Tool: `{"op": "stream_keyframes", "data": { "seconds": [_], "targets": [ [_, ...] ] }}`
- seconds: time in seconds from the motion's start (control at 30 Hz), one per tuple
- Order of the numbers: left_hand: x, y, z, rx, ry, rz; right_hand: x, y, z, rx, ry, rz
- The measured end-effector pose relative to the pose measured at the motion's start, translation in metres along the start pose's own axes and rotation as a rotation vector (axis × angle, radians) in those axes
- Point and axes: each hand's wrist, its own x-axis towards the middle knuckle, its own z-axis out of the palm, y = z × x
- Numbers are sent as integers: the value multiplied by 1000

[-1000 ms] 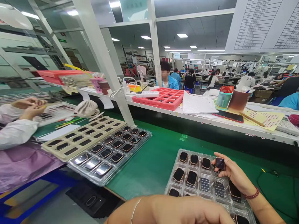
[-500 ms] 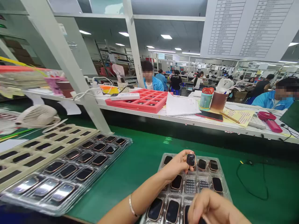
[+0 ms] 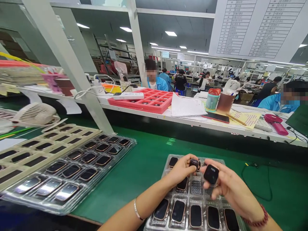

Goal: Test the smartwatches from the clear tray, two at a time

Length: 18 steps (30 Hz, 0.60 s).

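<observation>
My left hand (image 3: pixel 183 168), with a silver bangle on its wrist, is closed on a black-screened smartwatch body (image 3: pixel 193 163) with a gold rim. Close to its right, my right hand (image 3: pixel 229 181) grips a second smartwatch body (image 3: pixel 211 174), whose dark screen shows small light marks. Both watches are held above a clear plastic tray (image 3: pixel 196 187) and have no straps. Several more watch bodies lie face up in the tray's pockets, and one pocket near the middle is bare. My right hand hides part of the tray's right side.
On the left, another clear tray (image 3: pixel 83 200) of watch bodies lies beside a beige tray (image 3: pixel 51 137) with dark pieces. A slanted white post (image 3: pixel 96 115) rises behind them. The shelf (image 3: pixel 149 116) ahead carries a red divided tray (image 3: pixel 141 107). A black cable (image 3: pixel 258 192) lies at right.
My right hand has risen from the tray's front and come beside my left hand, bringing a watch body into view. My left hand keeps its watch, now tilted differently.
</observation>
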Motion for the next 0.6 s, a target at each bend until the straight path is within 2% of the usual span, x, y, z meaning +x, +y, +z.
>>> {"op": "stream_keyframes", "data": {
  "seconds": [0.07, 0.13, 0.23, 0.33, 0.43, 0.53, 0.6],
  "targets": [
    [0, -2, 0, 4, -11, 3, 16, 11, -27, -104, 88, 1],
    [0, -5, -1, 10, -30, -1, 27, 22, -48, -171, 110, 13],
    [1, -11, -3, 16, -48, 24, 32, 33, -63, -198, 100, 18],
    [2, -15, -4, 38, -52, 54, 35, 39, -64, -220, 100, 6],
    [6, -8, -4, 20, -68, 30, 39, 39, -59, -233, 106, 4],
    [-2, 13, -9, -121, -186, -4, 30, 30, -51, -141, 13, 31],
    [-25, 25, -15, -232, -309, -20, 10, 20, -48, -70, -73, 33]
  ]
}}
